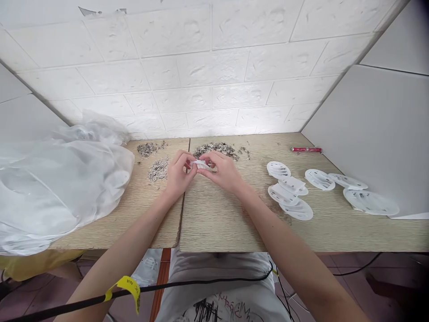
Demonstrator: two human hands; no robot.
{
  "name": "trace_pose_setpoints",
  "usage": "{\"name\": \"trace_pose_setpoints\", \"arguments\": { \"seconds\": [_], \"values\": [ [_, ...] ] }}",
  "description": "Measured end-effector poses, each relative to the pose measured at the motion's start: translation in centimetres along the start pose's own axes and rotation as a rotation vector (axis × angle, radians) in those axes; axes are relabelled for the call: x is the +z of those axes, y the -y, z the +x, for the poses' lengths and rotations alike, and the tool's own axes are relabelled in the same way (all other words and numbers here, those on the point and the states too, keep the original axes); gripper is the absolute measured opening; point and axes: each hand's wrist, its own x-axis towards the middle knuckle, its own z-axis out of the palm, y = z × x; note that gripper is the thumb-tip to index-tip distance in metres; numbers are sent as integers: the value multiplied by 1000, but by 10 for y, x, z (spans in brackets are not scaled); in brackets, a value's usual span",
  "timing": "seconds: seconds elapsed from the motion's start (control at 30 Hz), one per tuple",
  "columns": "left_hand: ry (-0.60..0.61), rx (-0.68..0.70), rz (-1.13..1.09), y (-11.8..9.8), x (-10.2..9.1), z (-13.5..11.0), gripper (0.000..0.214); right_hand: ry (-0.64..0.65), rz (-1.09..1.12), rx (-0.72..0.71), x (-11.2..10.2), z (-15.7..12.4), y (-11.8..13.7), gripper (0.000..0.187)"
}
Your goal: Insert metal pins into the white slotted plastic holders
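Above the table (214, 219), the left hand (177, 174) and right hand (224, 173) both pinch a small white plastic piece (202, 165) with closed fingertips; it looks light, thin, stiff; probably brittle, best gripped by its edges.

A small white plastic part (202, 165), seemingly thin and flat, is pinched between the fingertips of the left hand (177, 174) and the right hand (224, 173). It sits roughly level just above the wooden tabletop (217, 223), with the fingers hiding much of it.

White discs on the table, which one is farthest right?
The large disc beside the white side panel; every other disc lies to its left.
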Motion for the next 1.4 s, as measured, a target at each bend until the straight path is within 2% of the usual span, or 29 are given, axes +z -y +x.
{"name": "trace_pose_setpoints", "arguments": {
  "seconds": [0.17,0.27,0.43,0.6,0.73,0.97,1.4],
  "values": [
    [58,-144,-55,-3,0,2,2,13,-17,30,-3,1,3,26],
    [167,-190,-6,-2,-1,5,3,-72,4,74,-7,3,-1,23],
    [477,-178,36,-3,-5,6,9,-251,-29,155,-17,6,-13,22],
    [847,-177,-34,-11,-10,6,6,-241,-109,179,-19,6,-17,19],
    [1013,-213,-75,-15,-17,8,9,-203,-133,169,-16,5,-16,17],
    [1163,-241,-86,-10,-22,13,13,-179,-139,171,-14,5,-14,17],
    [1154,-223,-83,-13,-20,12,13,-119,-148,165,-9,5,-11,19]
  ]
}}
